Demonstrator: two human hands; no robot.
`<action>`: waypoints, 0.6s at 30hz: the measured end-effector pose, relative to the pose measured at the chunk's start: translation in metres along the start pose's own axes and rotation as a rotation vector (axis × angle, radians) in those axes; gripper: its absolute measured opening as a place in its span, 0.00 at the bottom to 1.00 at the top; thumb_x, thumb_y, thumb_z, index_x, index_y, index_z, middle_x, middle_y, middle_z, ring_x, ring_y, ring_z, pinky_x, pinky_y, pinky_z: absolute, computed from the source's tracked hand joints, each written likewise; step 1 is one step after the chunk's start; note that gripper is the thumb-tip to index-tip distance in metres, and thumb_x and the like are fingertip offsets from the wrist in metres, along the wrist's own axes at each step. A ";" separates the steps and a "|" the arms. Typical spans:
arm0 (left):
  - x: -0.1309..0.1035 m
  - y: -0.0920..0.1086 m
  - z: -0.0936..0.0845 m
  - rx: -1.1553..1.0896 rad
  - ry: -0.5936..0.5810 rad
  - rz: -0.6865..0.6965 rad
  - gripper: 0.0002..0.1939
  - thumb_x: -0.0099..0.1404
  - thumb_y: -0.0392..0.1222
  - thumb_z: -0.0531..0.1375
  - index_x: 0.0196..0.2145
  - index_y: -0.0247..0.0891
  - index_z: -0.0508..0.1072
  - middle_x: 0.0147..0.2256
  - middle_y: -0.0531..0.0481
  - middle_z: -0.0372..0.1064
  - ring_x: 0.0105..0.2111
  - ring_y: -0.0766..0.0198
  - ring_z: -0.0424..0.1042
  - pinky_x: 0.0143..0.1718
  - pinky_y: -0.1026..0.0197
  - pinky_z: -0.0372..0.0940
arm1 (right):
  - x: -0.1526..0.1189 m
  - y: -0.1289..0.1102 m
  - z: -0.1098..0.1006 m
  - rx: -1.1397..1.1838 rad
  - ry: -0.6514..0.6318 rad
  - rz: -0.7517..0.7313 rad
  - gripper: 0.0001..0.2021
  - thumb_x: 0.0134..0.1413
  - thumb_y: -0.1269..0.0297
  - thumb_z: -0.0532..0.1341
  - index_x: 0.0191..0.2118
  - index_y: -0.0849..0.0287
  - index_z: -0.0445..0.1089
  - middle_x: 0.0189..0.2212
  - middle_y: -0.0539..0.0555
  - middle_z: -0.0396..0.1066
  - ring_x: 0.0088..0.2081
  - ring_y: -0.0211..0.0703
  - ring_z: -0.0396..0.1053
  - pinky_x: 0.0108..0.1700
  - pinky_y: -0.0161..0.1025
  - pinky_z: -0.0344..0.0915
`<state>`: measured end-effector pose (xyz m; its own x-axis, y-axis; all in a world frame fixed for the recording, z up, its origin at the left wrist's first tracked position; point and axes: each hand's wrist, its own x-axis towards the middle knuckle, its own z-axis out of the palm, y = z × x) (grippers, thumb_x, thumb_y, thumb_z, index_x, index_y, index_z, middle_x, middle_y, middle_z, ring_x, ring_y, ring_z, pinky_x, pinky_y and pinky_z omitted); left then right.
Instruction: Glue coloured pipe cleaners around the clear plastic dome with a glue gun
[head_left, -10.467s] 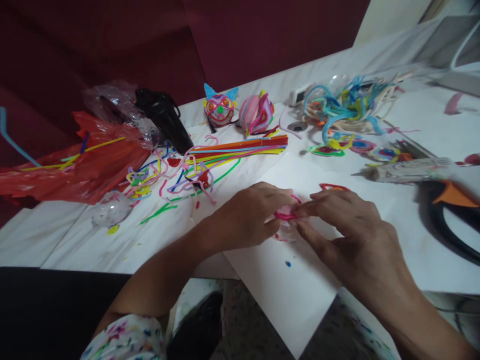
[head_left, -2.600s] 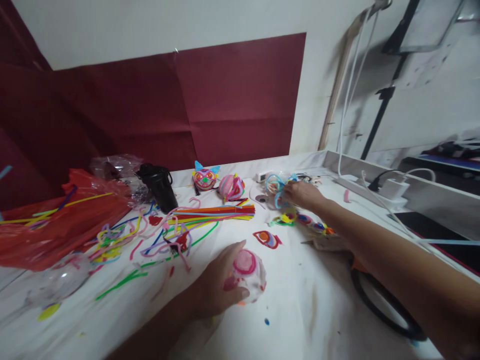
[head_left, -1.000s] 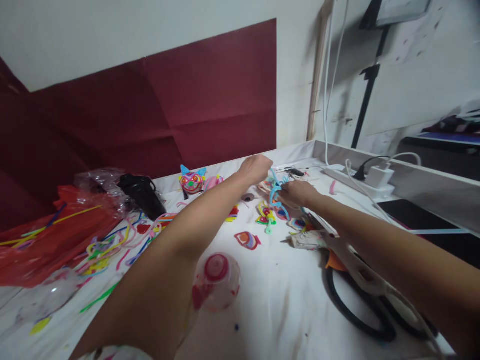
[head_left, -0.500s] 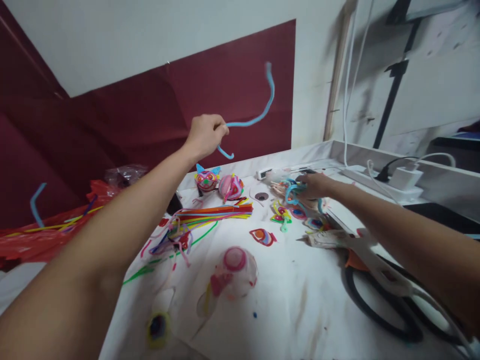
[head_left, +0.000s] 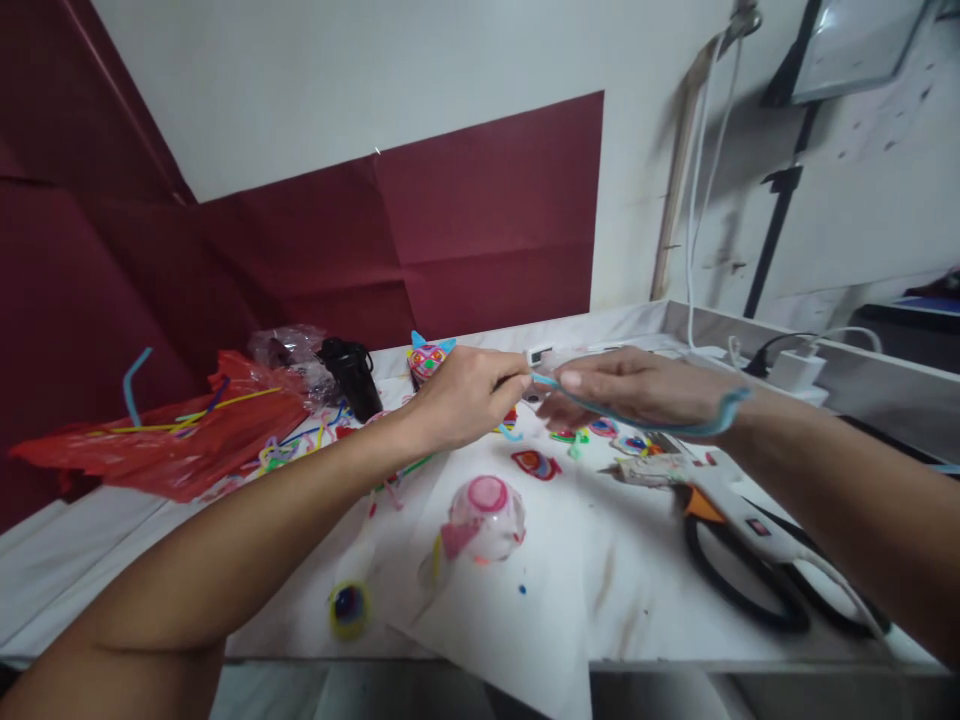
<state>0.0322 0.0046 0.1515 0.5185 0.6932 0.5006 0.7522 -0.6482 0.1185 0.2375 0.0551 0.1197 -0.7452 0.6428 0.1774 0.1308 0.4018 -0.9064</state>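
Observation:
A light-blue pipe cleaner (head_left: 697, 430) is pinched between the thumb and fingers of my left hand (head_left: 469, 395), above the middle of the table. Its long end runs to the right across my right hand (head_left: 630, 388) and wrist, curling up at the tip. The fingers of my right hand are stretched out beside it, slightly blurred; whether they touch it is unclear. A short hooked blue end hangs below my left hand. Under the hands lie a red eye-shaped piece (head_left: 535, 464) and a clear plastic ball (head_left: 495, 520) with a pink ring on top.
A glue gun (head_left: 720, 500) and black-handled scissors (head_left: 731, 580) lie at right. Behind my left hand stand a decorated cat-eared ball (head_left: 427, 362) and a black bottle (head_left: 352, 378). Red plastic (head_left: 172, 450) with pipe cleaners lies at left. A white plug (head_left: 799, 370) stands far right.
My left hand has come down and right with the blue pipe cleaner. My right hand has left the pile of pieces at the back and moved nearer, beside the left. The view has shifted.

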 end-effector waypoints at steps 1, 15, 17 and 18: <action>-0.003 0.004 -0.001 -0.030 -0.002 -0.013 0.12 0.64 0.34 0.54 0.25 0.33 0.73 0.20 0.57 0.61 0.23 0.72 0.59 0.26 0.66 0.51 | -0.003 -0.004 0.005 0.056 -0.075 0.038 0.24 0.47 0.41 0.65 0.35 0.60 0.74 0.31 0.55 0.75 0.31 0.42 0.72 0.36 0.42 0.70; -0.084 0.005 -0.013 -1.016 -0.435 -0.422 0.12 0.65 0.46 0.60 0.34 0.32 0.72 0.18 0.59 0.56 0.16 0.77 0.54 0.18 0.72 0.52 | -0.065 0.014 0.020 -0.103 -0.044 0.109 0.23 0.56 0.40 0.56 0.24 0.55 0.67 0.17 0.47 0.56 0.18 0.31 0.49 0.19 0.34 0.44; -0.093 0.002 -0.016 -0.832 -0.495 -0.375 0.13 0.66 0.47 0.58 0.33 0.32 0.72 0.20 0.58 0.60 0.17 0.75 0.58 0.19 0.72 0.55 | -0.076 0.019 0.021 -0.210 -0.041 0.108 0.24 0.57 0.39 0.53 0.24 0.54 0.67 0.17 0.48 0.58 0.18 0.33 0.52 0.19 0.35 0.48; -0.097 0.001 -0.017 -0.751 -0.527 -0.346 0.14 0.66 0.47 0.58 0.33 0.32 0.72 0.20 0.57 0.60 0.18 0.75 0.59 0.20 0.72 0.56 | -0.082 0.023 0.023 -0.256 -0.035 0.097 0.24 0.58 0.39 0.52 0.24 0.53 0.68 0.18 0.49 0.60 0.18 0.35 0.54 0.20 0.35 0.50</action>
<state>-0.0246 -0.0689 0.1176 0.5701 0.8167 -0.0898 0.5372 -0.2878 0.7928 0.2865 -0.0036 0.0757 -0.7428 0.6650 0.0772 0.3600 0.4939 -0.7915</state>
